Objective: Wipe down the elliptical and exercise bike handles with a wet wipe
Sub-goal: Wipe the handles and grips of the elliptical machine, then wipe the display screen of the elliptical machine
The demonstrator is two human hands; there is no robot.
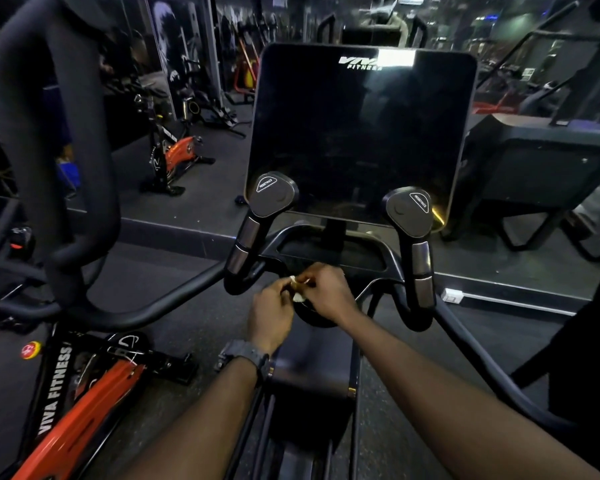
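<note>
A commercial gym, seen from an exercise machine.

A dark console screen (361, 133) marked "VIVA FITNESS" is flanked by resistance handles (274, 195); an orange spin bike (174, 157) is parked on black rubber flooring (174, 317), and further machines are reflected in a wall mirror (534, 46).

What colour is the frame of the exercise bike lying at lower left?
Orange-red with black trim on the exercise bike, white "VIVA FITNESS" lettering; seen in the head view.

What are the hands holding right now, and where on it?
Both hands, left and right, pinch a small white wipe between them, at its opposite sides.
</note>
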